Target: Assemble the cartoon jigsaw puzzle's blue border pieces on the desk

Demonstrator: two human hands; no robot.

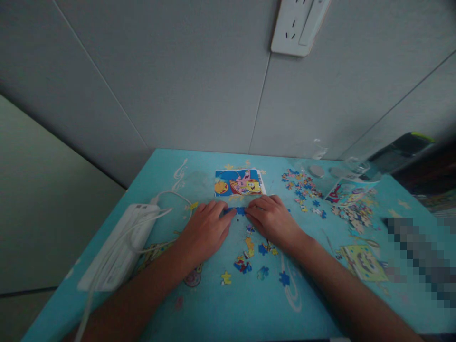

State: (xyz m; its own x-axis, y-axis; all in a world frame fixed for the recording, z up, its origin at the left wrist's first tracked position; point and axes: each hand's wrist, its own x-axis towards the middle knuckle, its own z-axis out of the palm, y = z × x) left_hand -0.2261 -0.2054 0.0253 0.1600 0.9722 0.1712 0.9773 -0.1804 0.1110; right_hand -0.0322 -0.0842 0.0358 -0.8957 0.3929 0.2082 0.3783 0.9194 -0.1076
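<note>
My left hand (208,228) and my right hand (272,218) rest side by side on a light blue table (213,304), fingers curled and fingertips meeting over small blue puzzle pieces (239,210). Both hands pinch or press these pieces; they are joined in a short strip. Just beyond the fingertips lies a cartoon reference picture (239,182). Several loose pieces (249,259) lie scattered on the table between my wrists.
A white power strip (121,247) with cables sits at the left. A heap of loose pieces (306,190) and more pieces (356,213) spread at the right, with a printed card (361,261) and a clear container (356,171). A wall socket (295,26) hangs above.
</note>
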